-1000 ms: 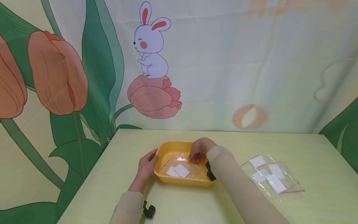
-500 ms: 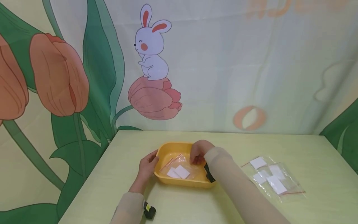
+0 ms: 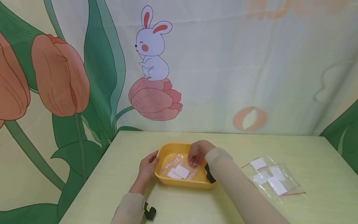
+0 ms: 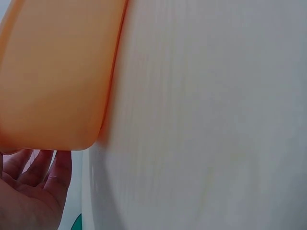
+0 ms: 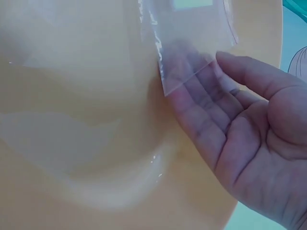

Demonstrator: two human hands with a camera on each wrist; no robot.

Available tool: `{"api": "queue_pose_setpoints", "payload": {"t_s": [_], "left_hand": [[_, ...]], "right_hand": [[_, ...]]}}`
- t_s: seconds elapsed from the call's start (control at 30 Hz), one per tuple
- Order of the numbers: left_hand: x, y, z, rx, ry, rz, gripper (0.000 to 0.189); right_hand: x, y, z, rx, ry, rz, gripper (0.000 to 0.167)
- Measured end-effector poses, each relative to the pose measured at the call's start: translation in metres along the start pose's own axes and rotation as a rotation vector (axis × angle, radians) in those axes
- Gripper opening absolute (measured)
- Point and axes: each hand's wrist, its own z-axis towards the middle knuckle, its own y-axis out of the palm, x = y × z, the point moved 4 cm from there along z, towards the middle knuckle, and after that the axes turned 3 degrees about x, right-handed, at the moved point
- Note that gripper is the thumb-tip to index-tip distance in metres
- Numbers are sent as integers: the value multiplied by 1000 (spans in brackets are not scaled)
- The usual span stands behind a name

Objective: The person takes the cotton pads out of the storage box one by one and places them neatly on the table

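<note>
A yellow plastic tray (image 3: 184,184) stands on the table. My left hand (image 3: 148,165) grips its left end, thumb by the rim and fingers (image 4: 57,175) against the outside in the left wrist view. Inside lie clear zip-lock bags (image 3: 193,171) with red seal lines and white cards (image 3: 181,171). My right hand (image 3: 197,154) reaches into the tray over the far side. In the right wrist view, it holds the end of a clear zip-lock bag (image 5: 187,28) between the thumb and the fingers, which show through the film.
To the right, more clear bags (image 3: 293,185) with white cards (image 3: 276,184) lie overlapping on the pale table (image 3: 184,205). A printed cloth (image 3: 207,77) with a rabbit and tulips hangs behind the table. Each wrist wears a small black camera (image 3: 150,212).
My right hand has shifted slightly left inside the tray, and the end of a bag has come up at its fingers. The left hand stays at the tray's end.
</note>
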Motion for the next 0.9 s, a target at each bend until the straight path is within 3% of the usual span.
{"api": "queue_pose_setpoints", "payload": {"t_s": [0.47,0.9], "left_hand": [[0,1,-1,-1,2,-15,44],[-1,1,0,17,10,-20,43]], "right_hand": [[-7,2,-8,-17,-39,-24,17],[-20,-4,-29,-11,-150,-85,16]]}}
